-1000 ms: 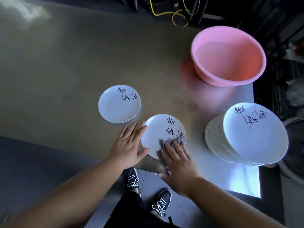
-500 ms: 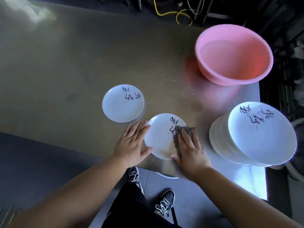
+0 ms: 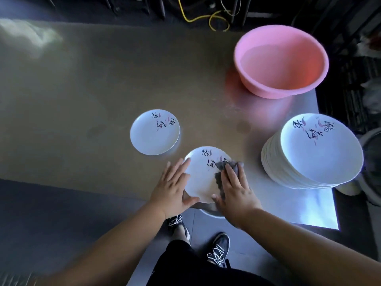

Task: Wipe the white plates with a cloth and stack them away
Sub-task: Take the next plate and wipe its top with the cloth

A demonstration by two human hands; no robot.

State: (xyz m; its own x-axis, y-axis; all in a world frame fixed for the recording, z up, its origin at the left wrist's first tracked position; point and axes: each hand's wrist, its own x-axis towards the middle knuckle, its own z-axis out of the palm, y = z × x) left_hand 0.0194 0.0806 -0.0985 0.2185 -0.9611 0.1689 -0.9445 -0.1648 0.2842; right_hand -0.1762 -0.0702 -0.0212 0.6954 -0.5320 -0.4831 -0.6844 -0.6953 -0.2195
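Grey cloth (image 3: 221, 165) is pressed onto the near plate (image 3: 201, 178) by the right hand (image 3: 235, 188), fingers straight and pointing away from the body. The plate's left rim is braced by the left hand (image 3: 172, 186), laid flat with fingers spread. The plate lies at the near edge of the bench (image 3: 82, 100). A single plate (image 3: 153, 134) is seen beyond it to the left, a stack of plates (image 3: 315, 153) to the right, and a pink basin (image 3: 280, 62) farther back.

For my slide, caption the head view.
Right hand presses a grey cloth on a white plate steadied by the left hand.
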